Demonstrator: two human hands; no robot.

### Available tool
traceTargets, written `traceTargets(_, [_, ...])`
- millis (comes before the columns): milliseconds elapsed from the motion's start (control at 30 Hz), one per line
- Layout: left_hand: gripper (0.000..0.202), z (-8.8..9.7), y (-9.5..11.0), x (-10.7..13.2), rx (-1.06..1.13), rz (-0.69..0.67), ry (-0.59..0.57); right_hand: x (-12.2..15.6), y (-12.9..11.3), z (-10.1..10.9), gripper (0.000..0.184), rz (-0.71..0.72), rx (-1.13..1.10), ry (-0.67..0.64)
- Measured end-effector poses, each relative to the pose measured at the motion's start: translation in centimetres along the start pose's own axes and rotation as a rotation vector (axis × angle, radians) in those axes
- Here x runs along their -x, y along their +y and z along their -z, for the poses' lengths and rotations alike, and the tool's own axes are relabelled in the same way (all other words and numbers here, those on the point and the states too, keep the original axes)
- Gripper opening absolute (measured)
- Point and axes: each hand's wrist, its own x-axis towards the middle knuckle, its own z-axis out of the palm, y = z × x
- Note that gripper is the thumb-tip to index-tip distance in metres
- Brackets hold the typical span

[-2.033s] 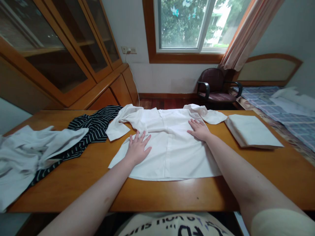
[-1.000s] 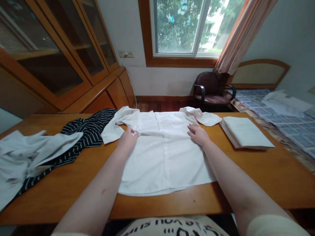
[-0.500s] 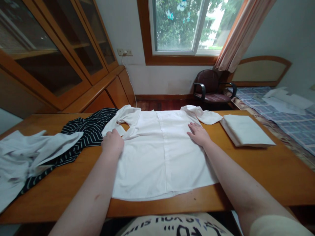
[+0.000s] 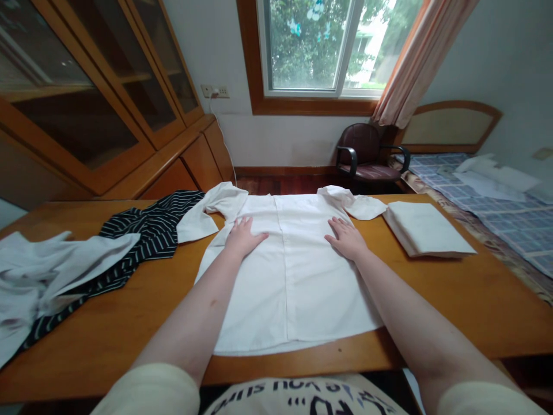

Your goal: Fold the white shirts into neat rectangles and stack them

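A white shirt (image 4: 285, 288) lies spread out on the wooden table (image 4: 142, 328), its hem toward me and its two sleeves out to the sides at the far end. My left hand (image 4: 244, 237) rests flat on the shirt's left side, fingers spread and thumb pointing inward. On the right side of the shirt, my right hand (image 4: 346, 237) also lies flat with its fingers apart. Neither hand grips the cloth.
Left of the shirt lie a black-and-white striped garment (image 4: 151, 222) and a crumpled white garment (image 4: 56, 271). A folded white stack (image 4: 427, 229) sits to the right. Beyond are an armchair (image 4: 367, 151), a bed (image 4: 484, 190) and a glass-door cabinet (image 4: 125, 121).
My left hand has let go of the left sleeve and moved right onto the shirt body, opening flat. That sleeve now lies straighter. My right hand stays in place on the shirt.
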Motion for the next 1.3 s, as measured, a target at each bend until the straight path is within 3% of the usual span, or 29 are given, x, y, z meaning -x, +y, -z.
traceTargets(133, [0.074,0.6,-3.1,-0.8,-0.01,0.109,0.001,0.0,0.1,0.0,0.064,-0.004,0.0,-0.004])
traceTargets(233, [0.065,1.0,-4.2,-1.3,-0.05,0.096,0.041,0.1,0.1,-0.1,0.064,-0.006,0.0,-0.007])
traceTargets(333, [0.053,1.4,-3.7,-0.7,-0.055,0.011,0.216,0.2,0.1,-0.3,0.064,-0.01,0.002,0.001])
traceTargets(433, [0.041,1.6,-2.2,1.3,-0.01,-0.189,0.335,0.3,0.0,-0.3,0.065,-0.015,0.007,-0.001])
traceTargets(500, [0.037,1.4,-1.2,2.9,-0.009,-0.304,0.29,0.3,-0.1,-0.2,0.066,-0.015,0.008,-0.004])
traceTargets(600, [0.036,0.8,-0.6,4.7,-0.043,-0.339,0.179,0.3,-0.2,0.0,0.065,-0.012,0.003,-0.001])
traceTargets(800, [0.057,0.0,-2.1,5.6,-0.135,-0.168,0.035,0.6,-0.5,0.3,0.06,-0.024,-0.048,0.054])
traceTargets(1000, [0.07,-0.2,-4.1,4.6,-0.215,0.118,0.066,0.9,-0.3,0.4,0.054,-0.037,-0.136,0.098])
traceTargets(1300, [0.071,-0.5,-4.1,4.5,-0.248,0.132,0.103,0.3,-0.1,0.4,0.05,-0.076,-0.09,0.114])
